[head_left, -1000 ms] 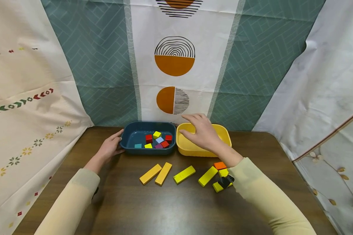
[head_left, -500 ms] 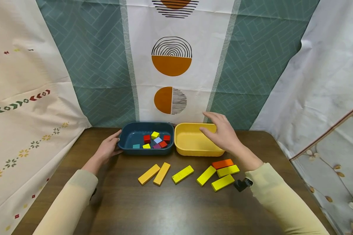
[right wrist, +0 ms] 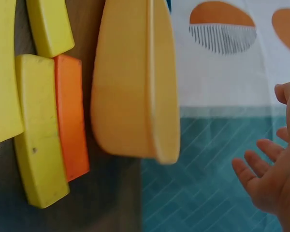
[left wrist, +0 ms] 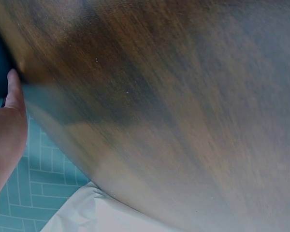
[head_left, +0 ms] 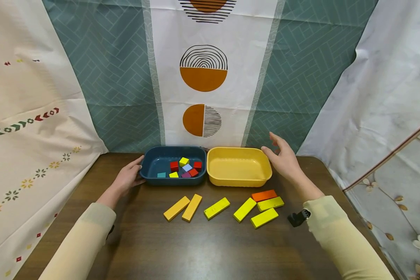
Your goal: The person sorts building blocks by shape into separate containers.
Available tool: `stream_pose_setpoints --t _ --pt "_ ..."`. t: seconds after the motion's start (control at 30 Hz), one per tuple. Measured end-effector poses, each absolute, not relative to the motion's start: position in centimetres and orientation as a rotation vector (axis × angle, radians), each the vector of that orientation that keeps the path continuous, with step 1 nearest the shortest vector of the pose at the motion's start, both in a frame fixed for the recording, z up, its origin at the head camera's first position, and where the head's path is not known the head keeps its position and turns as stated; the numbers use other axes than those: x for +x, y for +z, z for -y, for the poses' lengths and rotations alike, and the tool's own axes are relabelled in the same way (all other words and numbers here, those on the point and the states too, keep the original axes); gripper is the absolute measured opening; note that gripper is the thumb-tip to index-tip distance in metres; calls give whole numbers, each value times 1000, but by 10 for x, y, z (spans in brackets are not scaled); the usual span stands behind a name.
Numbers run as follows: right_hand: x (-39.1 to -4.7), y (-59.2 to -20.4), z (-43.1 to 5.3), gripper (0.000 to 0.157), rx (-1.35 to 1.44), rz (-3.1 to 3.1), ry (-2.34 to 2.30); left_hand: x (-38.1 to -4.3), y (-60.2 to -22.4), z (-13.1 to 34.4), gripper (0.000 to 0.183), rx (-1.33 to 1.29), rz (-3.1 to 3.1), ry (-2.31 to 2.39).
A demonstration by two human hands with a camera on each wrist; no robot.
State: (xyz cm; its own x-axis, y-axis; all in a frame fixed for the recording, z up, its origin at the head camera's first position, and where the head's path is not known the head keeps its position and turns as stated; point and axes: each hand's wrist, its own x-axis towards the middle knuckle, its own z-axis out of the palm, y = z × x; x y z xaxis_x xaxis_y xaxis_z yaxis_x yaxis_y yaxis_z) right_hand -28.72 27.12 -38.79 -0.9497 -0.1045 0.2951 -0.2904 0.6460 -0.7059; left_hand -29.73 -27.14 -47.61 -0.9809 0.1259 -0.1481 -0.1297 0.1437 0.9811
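Note:
My left hand (head_left: 125, 178) rests against the left end of a dark blue plastic tub (head_left: 171, 181), its fingers extended along the side. In the left wrist view the thumb (left wrist: 13, 89) lies straight at the tub's edge. Inside the tub sit several small cubes, among them a red cube (head_left: 174, 166), a yellow cube (head_left: 184, 161) and a light blue cube (head_left: 187, 167). A yellow tub (head_left: 238, 182) stands right beside it with a bare interior. Near that tub's right end hovers my right hand (head_left: 285, 160), fingers spread and holding nothing; the right wrist view shows it apart from the tub wall.
In front of the tubs lie two light orange blocks (head_left: 192, 208), a lone yellow block (head_left: 217, 208), and a cluster of yellow blocks (head_left: 264, 218) with an orange-red block (head_left: 264, 195). A patterned curtain (head_left: 126, 77) hangs behind the brown table (head_left: 182, 249).
My right hand has moved right, from above the yellow tub to its right end, uncovering the blocks below. My left hand stays at the blue tub. The head view has shifted slightly.

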Motion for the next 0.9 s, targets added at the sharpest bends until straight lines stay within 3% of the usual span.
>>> stream_pose_setpoints --t 0.3,0.9 --pt "-295 -412 -291 84 96 2692 1420 -296 -476 272 55 -16 -2228 1924" --pt "-302 -464 -308 65 15 2682 1829 -298 -478 272 55 -16 -2214 1939"
